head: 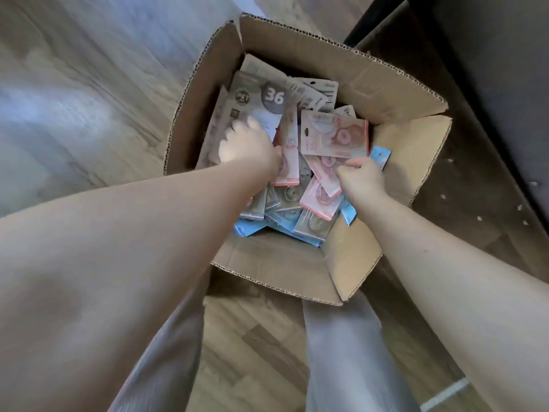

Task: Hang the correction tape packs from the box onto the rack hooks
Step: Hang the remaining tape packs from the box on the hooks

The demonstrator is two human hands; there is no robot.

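Wood-plank floor (89,84) fills the frame's left, a dark cabinet base (490,69) its upper right; an open cardboard box (297,263) with flaps spread is set at centre. The box is filled with a loose heap of correction tape packs (334,133), pink, blue and grey, a large grey card marked "36" (267,99) lying at upper left. The left hand (248,147) is pressed among the packs, its grip blurred and not readable; the right hand (361,175) is curled round pink packs at centre right.
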